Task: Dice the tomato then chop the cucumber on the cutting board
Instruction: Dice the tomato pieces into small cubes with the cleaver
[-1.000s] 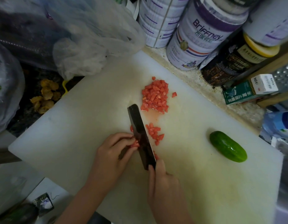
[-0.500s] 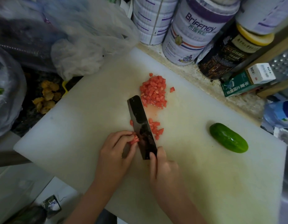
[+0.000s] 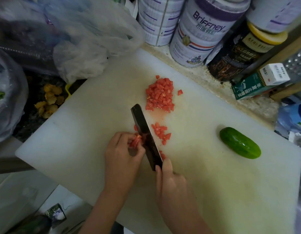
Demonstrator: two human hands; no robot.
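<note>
Barely anything has been moved since half a second ago: the knife (image 3: 145, 135) is kept in about the same spot, next to the same little scatter of fresh dice (image 3: 161, 132).

Tomato dicing looks nearly wrapped up. The last tomato piece (image 3: 135, 141) is pinched by the curled fingertips of the left hand (image 3: 120, 154), right against the flat of the blade. The knife is gripped near its heel by the right hand (image 3: 171, 183), fingers wrapped tight, with the handle hidden underneath.

The main diced pile (image 3: 160, 95) has been left just past the blade tip. The cucumber (image 3: 240, 143) lies whole and untouched, well apart on the right of the cutting board (image 3: 79, 132).

A few more short cuts are probably needed, with fingertips tucked back, since not much is left to hold.
</note>
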